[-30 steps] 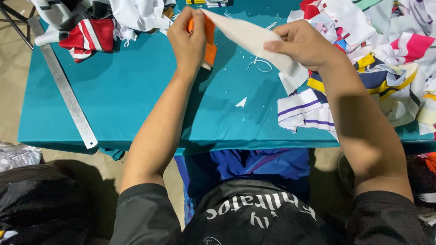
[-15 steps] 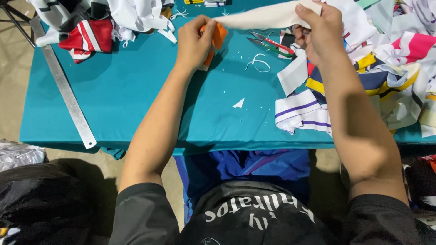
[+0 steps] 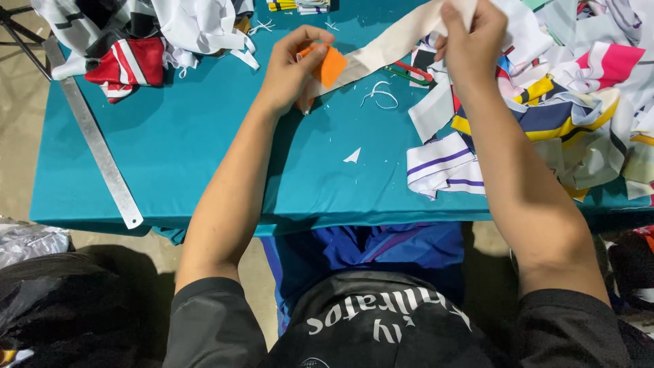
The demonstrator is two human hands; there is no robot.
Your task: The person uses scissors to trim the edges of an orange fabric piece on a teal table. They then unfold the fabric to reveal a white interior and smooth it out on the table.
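Observation:
My left hand point(image 3: 289, 68) pinches the near end of a long cream fabric strip point(image 3: 395, 42), where an orange patch point(image 3: 332, 65) sits. My right hand point(image 3: 470, 41) grips the same strip at its far end, up by the top edge of the view. The strip stretches between both hands just above the teal table point(image 3: 204, 157). Red-handled scissors point(image 3: 412, 71) lie on the table under the strip, partly hidden by it.
A long metal ruler point(image 3: 92, 136) lies along the table's left side. Red, white and black garments point(image 3: 129, 58) are heaped at the back left. A large pile of coloured fabric scraps point(image 3: 579, 123) covers the right side. Small white offcuts point(image 3: 352, 157) dot the middle.
Both hands have shifted the strip: my right hand rose toward the far right, and my left hand lowered its end with the orange patch toward the table. The scissors came into sight.

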